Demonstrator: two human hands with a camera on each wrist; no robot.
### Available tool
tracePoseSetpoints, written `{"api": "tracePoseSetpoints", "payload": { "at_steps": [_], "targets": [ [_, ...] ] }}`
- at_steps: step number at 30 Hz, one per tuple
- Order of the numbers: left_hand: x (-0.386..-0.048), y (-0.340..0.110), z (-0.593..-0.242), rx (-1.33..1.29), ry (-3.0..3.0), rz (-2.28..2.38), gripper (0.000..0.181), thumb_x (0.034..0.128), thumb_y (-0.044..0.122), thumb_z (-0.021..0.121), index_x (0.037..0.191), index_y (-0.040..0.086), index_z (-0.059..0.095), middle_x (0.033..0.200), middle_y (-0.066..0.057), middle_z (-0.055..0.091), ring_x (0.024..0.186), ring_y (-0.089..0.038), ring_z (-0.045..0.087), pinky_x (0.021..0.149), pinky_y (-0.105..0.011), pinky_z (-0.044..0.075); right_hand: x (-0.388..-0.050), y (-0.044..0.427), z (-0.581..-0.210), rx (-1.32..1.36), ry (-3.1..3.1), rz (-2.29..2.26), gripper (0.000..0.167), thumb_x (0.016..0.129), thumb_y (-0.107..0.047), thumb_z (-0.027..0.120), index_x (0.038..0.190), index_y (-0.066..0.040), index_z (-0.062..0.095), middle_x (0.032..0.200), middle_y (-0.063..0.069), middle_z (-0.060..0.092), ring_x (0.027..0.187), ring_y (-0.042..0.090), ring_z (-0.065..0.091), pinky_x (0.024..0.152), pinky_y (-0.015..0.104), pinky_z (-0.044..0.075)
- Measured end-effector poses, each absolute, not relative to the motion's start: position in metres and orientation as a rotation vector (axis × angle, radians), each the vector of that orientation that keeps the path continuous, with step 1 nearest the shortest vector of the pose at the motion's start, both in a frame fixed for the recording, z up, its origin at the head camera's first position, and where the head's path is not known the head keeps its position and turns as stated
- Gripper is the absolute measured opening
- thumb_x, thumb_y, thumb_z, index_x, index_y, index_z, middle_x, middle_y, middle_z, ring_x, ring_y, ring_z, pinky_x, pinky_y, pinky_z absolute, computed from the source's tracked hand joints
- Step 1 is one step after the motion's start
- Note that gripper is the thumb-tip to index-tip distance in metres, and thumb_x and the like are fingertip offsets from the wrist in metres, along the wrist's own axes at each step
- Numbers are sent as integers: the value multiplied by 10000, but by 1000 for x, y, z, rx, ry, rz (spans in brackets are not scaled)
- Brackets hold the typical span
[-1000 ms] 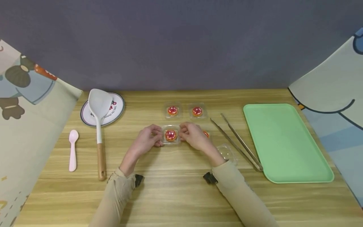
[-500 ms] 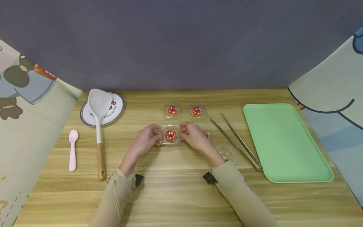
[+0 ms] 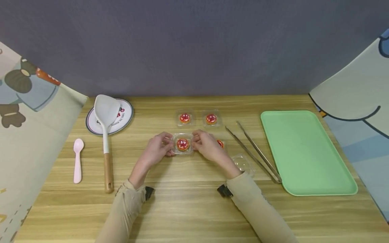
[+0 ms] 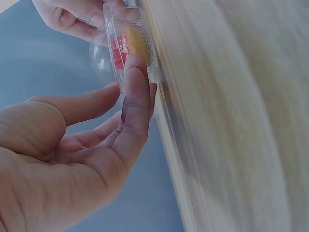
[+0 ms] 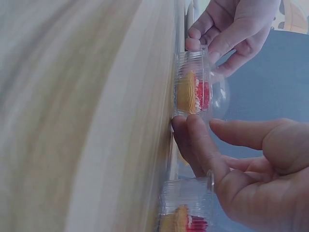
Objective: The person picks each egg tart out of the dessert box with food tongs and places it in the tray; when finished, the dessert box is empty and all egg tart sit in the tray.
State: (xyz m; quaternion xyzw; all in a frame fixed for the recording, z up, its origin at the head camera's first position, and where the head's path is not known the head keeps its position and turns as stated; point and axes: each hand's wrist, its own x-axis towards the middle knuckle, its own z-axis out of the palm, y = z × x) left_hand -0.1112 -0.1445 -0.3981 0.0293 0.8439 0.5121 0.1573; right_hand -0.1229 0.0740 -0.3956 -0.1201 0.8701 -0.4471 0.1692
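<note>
At the middle of the table, a clear plastic box (image 3: 183, 152) with a domed lid (image 5: 221, 94) encloses a small red-topped tart (image 3: 183, 144). My left hand (image 3: 157, 149) pinches the box's left side, thumb at the lid's edge and fingers against the base in the left wrist view. On the opposite side my right hand (image 3: 208, 145) pinches the box the same way. Another boxed tart (image 3: 221, 143) is partly hidden by the right hand; its box (image 5: 186, 193) shows beneath that hand in the right wrist view.
Two boxed tarts (image 3: 184, 118) sit behind. A loose clear lid (image 3: 243, 163), metal tongs (image 3: 253, 156) and a green tray (image 3: 307, 152) lie to the right. Leftward are a white spatula (image 3: 106, 111) on a plate (image 3: 127, 118) and a pink spoon (image 3: 78, 162).
Both hands keep their hold on the box at the same spot; its top edge appears shifted very slightly to the left and back. Everything else stays put.
</note>
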Motion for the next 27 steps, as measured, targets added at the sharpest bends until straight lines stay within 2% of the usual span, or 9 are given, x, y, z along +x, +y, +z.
{"api": "tracePoseSetpoints", "payload": {
  "at_steps": [4, 13, 20, 27],
  "targets": [
    [-111, -144, -398, 92, 2427, 1454, 323, 1037, -105, 594, 1346, -179, 539, 1189, -357, 676, 789, -286, 742, 733, -349, 682, -123, 74, -395, -341, 2474, -1260, 495, 1064, 11, 624, 1504, 161, 455, 1315, 270, 690, 1173, 359, 713, 987, 365, 623],
    [-111, -144, -397, 104, 2441, 1438, 318, 1034, -107, 594, 1343, -165, 545, 1191, -351, 680, 785, -270, 740, 733, -358, 681, -123, 74, -395, -347, 2470, -1268, 485, 1055, 10, 634, 1488, 167, 481, 1327, 285, 680, 1167, 366, 716, 987, 372, 625],
    [-110, -142, -396, 105, 2461, 1435, 307, 1023, -118, 604, 1325, -155, 564, 1173, -345, 683, 800, -313, 742, 739, -390, 684, -124, 74, -397, -357, 2485, -1252, 465, 1053, -3, 643, 1469, 159, 512, 1317, 283, 685, 1174, 371, 711, 1002, 383, 619],
    [-110, -142, -397, 108, 2462, 1460, 306, 1020, -122, 608, 1322, -154, 570, 1166, -347, 687, 786, -299, 744, 717, -360, 683, -124, 74, -397, -340, 2478, -1250, 448, 1044, 7, 654, 1453, 138, 527, 1291, 253, 700, 1182, 354, 703, 1002, 374, 616]
  ]
}}
